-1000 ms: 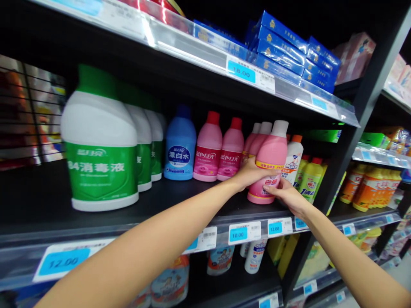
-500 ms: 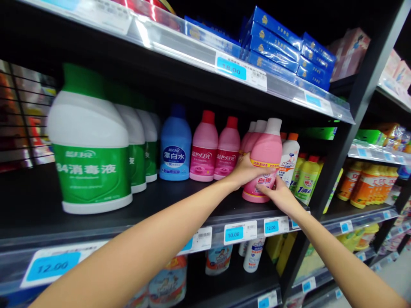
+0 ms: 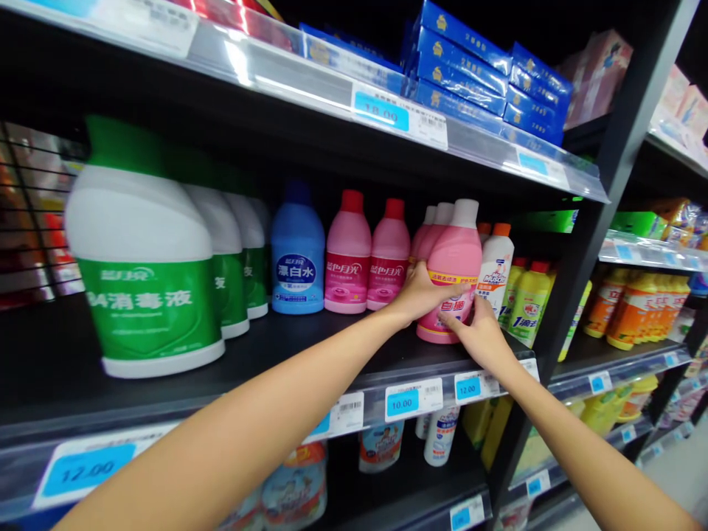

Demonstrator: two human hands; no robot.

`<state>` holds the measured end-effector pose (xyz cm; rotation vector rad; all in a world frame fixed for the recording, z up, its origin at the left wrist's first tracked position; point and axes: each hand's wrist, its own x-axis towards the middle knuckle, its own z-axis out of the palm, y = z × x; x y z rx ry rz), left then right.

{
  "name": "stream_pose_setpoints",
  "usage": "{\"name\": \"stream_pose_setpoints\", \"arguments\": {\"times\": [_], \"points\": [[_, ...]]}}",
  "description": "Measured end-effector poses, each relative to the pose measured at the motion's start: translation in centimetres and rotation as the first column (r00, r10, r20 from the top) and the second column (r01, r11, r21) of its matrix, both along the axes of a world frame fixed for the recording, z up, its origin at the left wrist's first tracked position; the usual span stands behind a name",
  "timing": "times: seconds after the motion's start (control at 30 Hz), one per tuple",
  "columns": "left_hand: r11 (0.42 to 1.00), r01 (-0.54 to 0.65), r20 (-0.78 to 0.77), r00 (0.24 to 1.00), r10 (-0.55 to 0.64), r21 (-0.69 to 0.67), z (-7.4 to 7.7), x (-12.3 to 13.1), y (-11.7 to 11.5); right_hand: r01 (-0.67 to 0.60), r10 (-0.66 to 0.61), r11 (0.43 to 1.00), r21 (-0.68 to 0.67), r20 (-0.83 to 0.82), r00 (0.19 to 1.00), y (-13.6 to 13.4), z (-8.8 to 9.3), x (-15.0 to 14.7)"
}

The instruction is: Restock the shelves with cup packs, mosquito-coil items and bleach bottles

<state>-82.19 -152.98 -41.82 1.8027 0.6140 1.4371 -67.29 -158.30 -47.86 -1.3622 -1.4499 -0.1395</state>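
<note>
A pink plastic bottle with a white cap stands at the front of a dark store shelf, its base on the shelf. My left hand wraps its upper left side, just below a yellow label band. My right hand presses its fingers against the lower right of the same bottle, covering part of the front label. Two similar pink bottles with pale caps stand close behind it. A white bottle with an orange cap stands right beside it.
Left along the shelf stand pink bottles with red caps, a blue bottle and large green-and-white jugs. Yellow-green bottles stand to the right, before a black upright post. Price tags line the shelf edge; blue boxes sit above.
The whole scene has slid left and slightly up in view. Both hands remain on the pink bottle, and my right hand sits a little further onto its front.
</note>
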Motion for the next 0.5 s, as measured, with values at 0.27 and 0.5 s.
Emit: {"name": "stream_pose_setpoints", "arguments": {"times": [0.27, 0.5], "points": [[1.0, -0.03, -0.015, 0.999, 0.03, 0.01, -0.16, 0.08, 0.37, -0.028, 0.028, 1.0, 0.003, -0.02, 0.999, 0.69, -0.28, 0.27], [0.995, -0.098, -0.042, 0.994, 0.098, 0.002, -0.14, -0.03, 0.58, -0.034, 0.034, 0.999, -0.005, -0.014, 0.999, 0.29, -0.22, 0.02]]}}
